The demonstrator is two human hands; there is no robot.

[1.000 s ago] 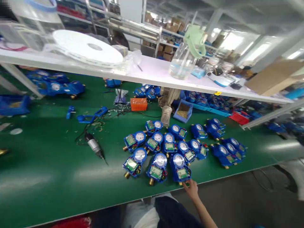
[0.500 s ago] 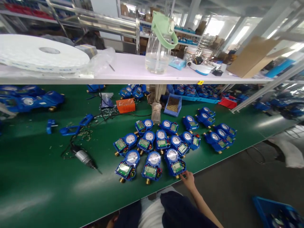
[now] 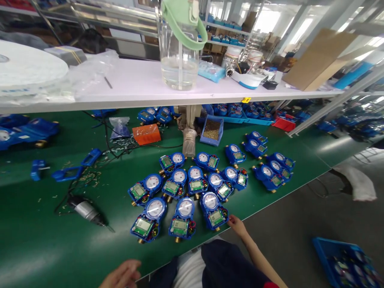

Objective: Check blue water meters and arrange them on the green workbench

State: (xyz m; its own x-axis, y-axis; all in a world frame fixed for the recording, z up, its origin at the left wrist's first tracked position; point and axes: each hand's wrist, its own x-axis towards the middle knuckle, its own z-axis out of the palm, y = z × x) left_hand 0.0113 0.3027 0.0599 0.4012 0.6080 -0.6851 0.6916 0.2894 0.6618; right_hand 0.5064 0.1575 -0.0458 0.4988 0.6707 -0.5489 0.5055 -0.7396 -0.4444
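Right hand [image 3: 237,226] was nearest the near row's right-end meter [image 3: 214,212].
Meter sat on worktop [image 3: 57,232], just left of that grip, long axis slanting away leftward; whether pinched, couldn't tell. Left hand [image 3: 121,275] loose, empty.

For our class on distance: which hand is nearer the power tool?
Left. Left hand: nearside of the power tool, slightly right. Right hand: farther right, beside a meter.

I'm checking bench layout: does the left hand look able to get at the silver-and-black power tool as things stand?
Probably yes: nothing visible lies between the left hand and the power tool on the green tabletop, though reach is hard to judge.
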